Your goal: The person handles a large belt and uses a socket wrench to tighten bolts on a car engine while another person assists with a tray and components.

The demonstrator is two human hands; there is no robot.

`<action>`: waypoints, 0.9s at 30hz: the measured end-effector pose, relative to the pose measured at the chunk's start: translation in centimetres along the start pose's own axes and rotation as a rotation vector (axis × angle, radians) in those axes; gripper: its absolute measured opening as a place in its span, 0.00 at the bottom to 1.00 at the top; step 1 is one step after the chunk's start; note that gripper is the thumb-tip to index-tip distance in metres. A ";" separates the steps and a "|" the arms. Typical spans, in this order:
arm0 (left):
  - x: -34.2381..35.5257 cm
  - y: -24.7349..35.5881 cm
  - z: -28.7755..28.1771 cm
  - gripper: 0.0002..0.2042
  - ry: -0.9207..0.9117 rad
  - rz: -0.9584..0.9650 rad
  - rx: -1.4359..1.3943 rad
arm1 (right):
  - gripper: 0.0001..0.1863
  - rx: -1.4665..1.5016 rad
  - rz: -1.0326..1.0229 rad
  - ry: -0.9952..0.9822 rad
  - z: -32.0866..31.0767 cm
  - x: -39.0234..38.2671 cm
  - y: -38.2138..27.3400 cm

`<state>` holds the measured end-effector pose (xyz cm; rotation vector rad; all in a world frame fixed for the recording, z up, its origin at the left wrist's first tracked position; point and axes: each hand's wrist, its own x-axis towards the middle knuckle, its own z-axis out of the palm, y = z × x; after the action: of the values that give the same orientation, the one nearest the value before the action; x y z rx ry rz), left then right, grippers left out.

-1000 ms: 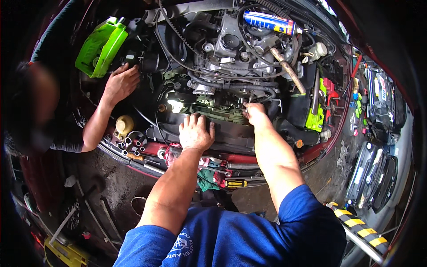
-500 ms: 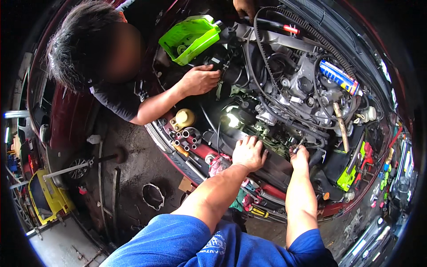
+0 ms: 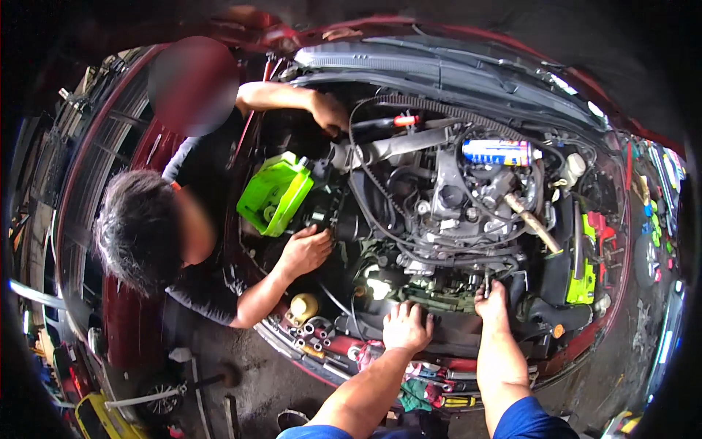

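My left hand point(image 3: 407, 327) lies open, its fingers spread over the black panel point(image 3: 457, 333) along the front of the engine bay. To its right, my right hand point(image 3: 492, 302) is closed on a slim metal tool point(image 3: 488, 278), low at the engine's front edge; the tool's far end is lost among the hoses. A bright work light point(image 3: 378, 287) shines beside the engine, left of my left hand. Beyond my hands is the engine point(image 3: 450, 196), with a loose ribbed belt point(image 3: 360, 151) looped over it.
At the left a co-worker leans in, one hand point(image 3: 306, 252) near a green cut container point(image 3: 274, 194), the other point(image 3: 329, 113) farther back. A spray can point(image 3: 497, 152) and a wooden-handled tool point(image 3: 532, 224) lie on the engine. Sockets point(image 3: 316, 335) and a screwdriver point(image 3: 459, 402) line the front.
The view has tilted, showing more of the far side and the co-worker's second arm. My left hand stays on the panel; my right hand keeps its hold on the tool at the engine's front.
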<state>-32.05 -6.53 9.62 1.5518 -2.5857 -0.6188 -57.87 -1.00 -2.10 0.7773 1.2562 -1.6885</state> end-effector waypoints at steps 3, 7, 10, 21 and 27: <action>0.0 0.2 0.2 0.20 0.005 0.024 0.012 | 0.09 0.017 0.059 -0.032 -1.1 1.1 0.3; -0.1 0.0 0.7 0.20 -0.020 0.003 0.075 | 0.04 -0.079 -0.073 0.015 -0.5 0.5 1.3; 0.3 0.3 0.9 0.21 -0.066 0.001 0.078 | 0.03 -0.197 -0.100 0.063 -0.2 0.5 0.5; 0.2 -1.1 3.6 0.19 -0.136 -0.012 0.069 | 0.11 -0.787 -0.296 0.096 -0.8 3.0 0.1; -0.1 -1.6 1.0 0.19 0.096 0.009 0.043 | 0.05 -0.966 -0.234 0.130 2.0 3.0 1.8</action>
<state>-30.92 -6.76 8.19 1.5413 -2.5502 -0.4791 -57.53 -3.95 -4.78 0.1465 2.0529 -0.9794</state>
